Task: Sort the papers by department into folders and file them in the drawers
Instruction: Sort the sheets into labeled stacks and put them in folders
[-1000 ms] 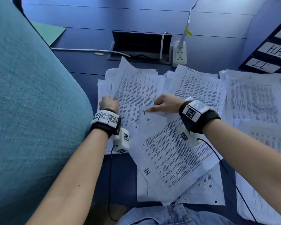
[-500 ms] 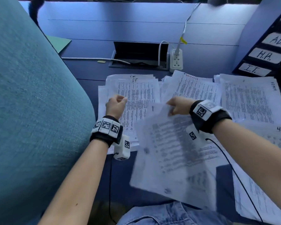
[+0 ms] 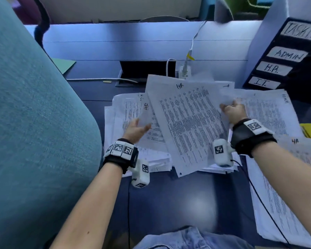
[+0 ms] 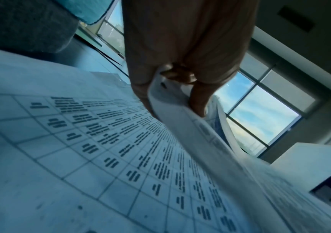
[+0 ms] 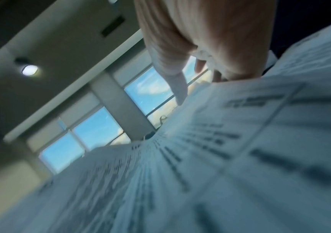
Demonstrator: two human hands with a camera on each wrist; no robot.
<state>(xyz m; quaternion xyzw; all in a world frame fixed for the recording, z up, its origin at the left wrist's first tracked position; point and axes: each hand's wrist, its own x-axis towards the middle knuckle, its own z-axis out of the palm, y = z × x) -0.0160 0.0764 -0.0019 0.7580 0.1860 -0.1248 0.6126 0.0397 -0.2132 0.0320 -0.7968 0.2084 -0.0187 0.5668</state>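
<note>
Head view: both hands (image 3: 136,129) (image 3: 233,110) gripping HR sheets (image 3: 187,123).

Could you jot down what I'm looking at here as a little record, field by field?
Setting: dark blue desk covered with printed papers
Right hand: grips the right edge of a lifted sheet marked HR
Left hand: pinches a second sheet marked HR
Drawer unit: at the right; labels read ADMIN, H.R., I.T.
Other piles: stack by the drawers
Filing: nothing visibly in the drawers
</note>
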